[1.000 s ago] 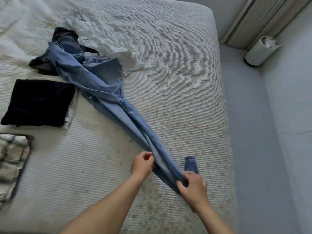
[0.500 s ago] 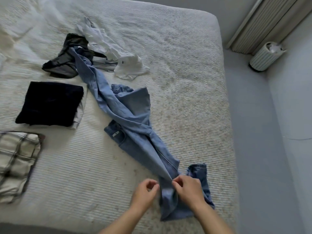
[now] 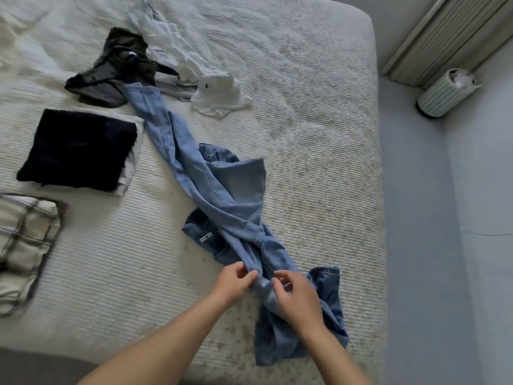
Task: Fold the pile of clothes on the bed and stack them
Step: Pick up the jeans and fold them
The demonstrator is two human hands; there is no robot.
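Blue jeans (image 3: 222,187) lie twisted in a long diagonal across the bed (image 3: 305,79), waistband near the middle, one leg reaching up to the left. My left hand (image 3: 234,282) pinches the denim near the front end. My right hand (image 3: 298,297) sits just right of it, fingers curled at the same fold of fabric. A dark crumpled garment (image 3: 111,70) and a white garment (image 3: 194,68) lie unfolded at the back. A folded dark piece (image 3: 77,148) rests on a folded white one at the left.
A folded plaid garment (image 3: 25,243) sits at the left edge. The bed's right edge drops to a grey floor (image 3: 422,218). A small ribbed white bin (image 3: 447,93) stands by the radiator (image 3: 449,34) at the back right.
The jeans have been pulled further toward me and off the unfolded pile. My left hand now pinches the denim beside my right hand.
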